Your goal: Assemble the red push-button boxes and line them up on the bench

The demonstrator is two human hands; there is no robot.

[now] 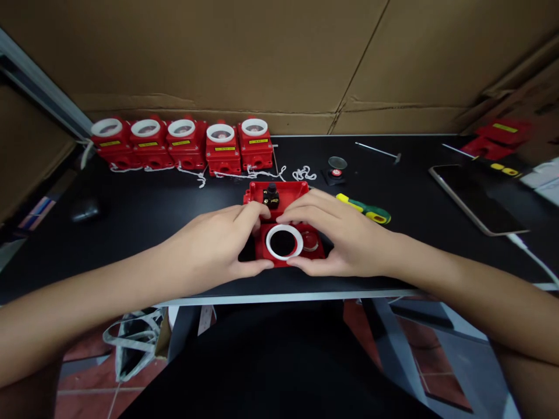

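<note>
A red cover (pixel 265 256) with a round hole lies near the front edge of the black table, and a white ring (pixel 299 251) sits around that hole. My right hand (pixel 338 233) grips the ring from its right side, fingers at the top and thumb at the bottom. On the other side, my left hand (pixel 227 238) holds the cover's left part between thumb and fingers. Just behind stands an open red box (pixel 286 198) with a black switch block (pixel 271 198) inside. A small round clear-red part (pixel 310 240) shows at the cover's right.
Several red boxes with white rings (pixel 220 145) line the back left, white cords (pixel 304 173) beside them. A green-yellow screwdriver (pixel 367 209), a glass disc (pixel 338 163), a metal tool (pixel 378 150) and a phone (pixel 476 198) lie to the right. A black mouse (pixel 85 210) is at left.
</note>
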